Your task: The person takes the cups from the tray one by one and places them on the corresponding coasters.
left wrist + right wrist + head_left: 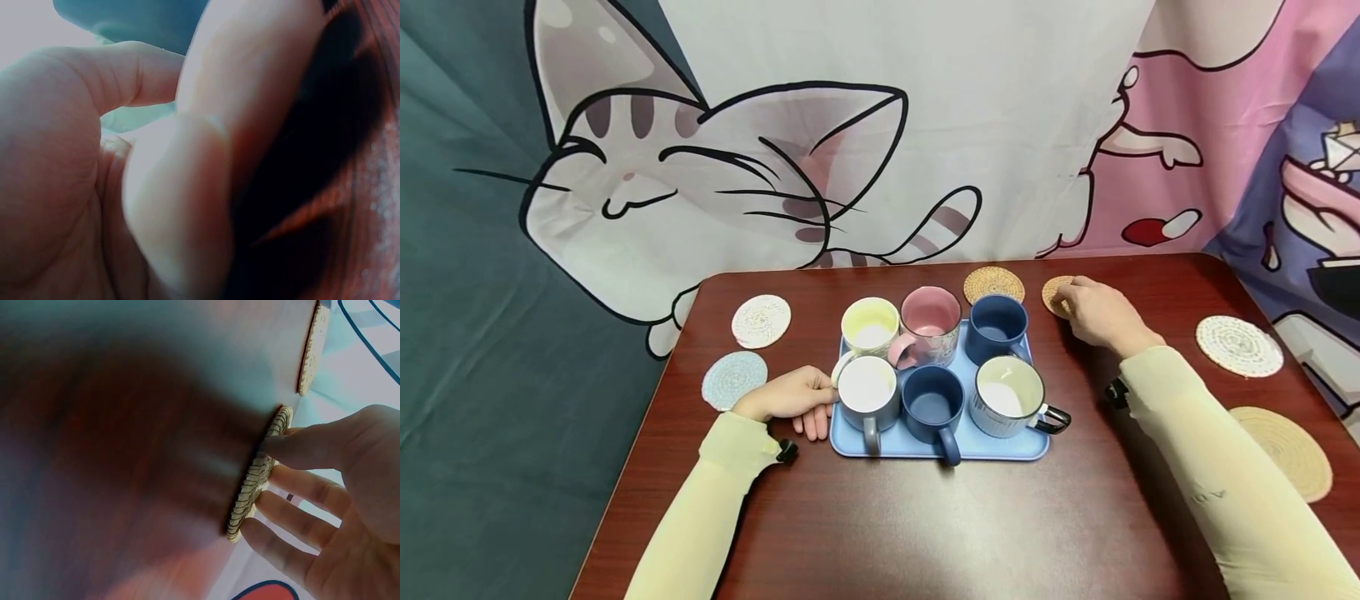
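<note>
My left hand [792,400] is at the left edge of the blue tray [850,446], thumb and forefinger meeting at its rim beside the grey mug [872,400]; the grip is partly hidden and blurred in the left wrist view. On the tray stand a yellow-lined mug [871,321], a pink mug [934,312], two navy mugs [996,321] and a cream mug with a black handle [1007,396]. At the table's back, my right hand [1101,312] rests its nearly straight fingers and thumb on a tan woven coaster [253,484] lying flat.
Another tan coaster [992,285] lies behind the tray. Left of it are a white coaster [762,321] and a pale blue coaster [733,379]. To the right lie a white round mat [1238,345] and a larger beige mat [1292,450]. A printed curtain [1037,125] hangs behind.
</note>
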`<move>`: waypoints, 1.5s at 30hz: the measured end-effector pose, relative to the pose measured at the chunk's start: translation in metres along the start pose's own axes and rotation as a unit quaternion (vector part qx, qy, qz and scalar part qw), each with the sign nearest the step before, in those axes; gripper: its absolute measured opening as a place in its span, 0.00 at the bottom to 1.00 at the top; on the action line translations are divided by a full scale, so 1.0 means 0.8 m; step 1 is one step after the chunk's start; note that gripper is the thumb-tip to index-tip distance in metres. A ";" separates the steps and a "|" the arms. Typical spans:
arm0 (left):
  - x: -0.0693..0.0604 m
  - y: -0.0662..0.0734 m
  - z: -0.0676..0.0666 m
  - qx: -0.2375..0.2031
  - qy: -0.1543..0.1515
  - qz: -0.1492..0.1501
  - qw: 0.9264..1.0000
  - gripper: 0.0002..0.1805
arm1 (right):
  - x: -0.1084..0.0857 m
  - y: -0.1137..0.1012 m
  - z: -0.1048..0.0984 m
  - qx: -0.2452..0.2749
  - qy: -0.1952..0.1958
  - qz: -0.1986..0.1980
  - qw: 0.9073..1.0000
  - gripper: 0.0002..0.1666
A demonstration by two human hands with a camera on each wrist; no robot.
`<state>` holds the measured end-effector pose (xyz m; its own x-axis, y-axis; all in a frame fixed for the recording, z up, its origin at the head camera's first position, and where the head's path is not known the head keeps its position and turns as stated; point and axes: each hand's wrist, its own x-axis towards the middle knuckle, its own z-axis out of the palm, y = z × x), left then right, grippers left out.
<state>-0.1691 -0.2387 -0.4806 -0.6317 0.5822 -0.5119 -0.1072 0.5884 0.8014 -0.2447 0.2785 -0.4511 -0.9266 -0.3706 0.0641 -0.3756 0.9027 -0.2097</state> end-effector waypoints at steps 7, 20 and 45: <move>0.000 0.001 0.001 -0.007 -0.003 -0.002 1.000 0.21 | 0.015 -0.008 0.007 0.010 0.003 -0.014 1.000 0.15; 0.000 0.001 0.001 0.001 0.000 -0.001 1.000 0.20 | 0.036 -0.026 0.015 0.033 -0.004 -0.056 0.998 0.20; 0.000 0.001 0.001 -0.005 0.000 -0.004 1.000 0.20 | 0.046 -0.032 0.018 0.023 -0.028 -0.081 0.996 0.23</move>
<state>-0.1683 -0.2380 -0.4801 -0.6305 0.5782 -0.5177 -0.1193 0.5869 0.8008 -0.2690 0.2387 -0.4579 -0.8509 -0.5233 0.0460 -0.5174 0.8198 -0.2454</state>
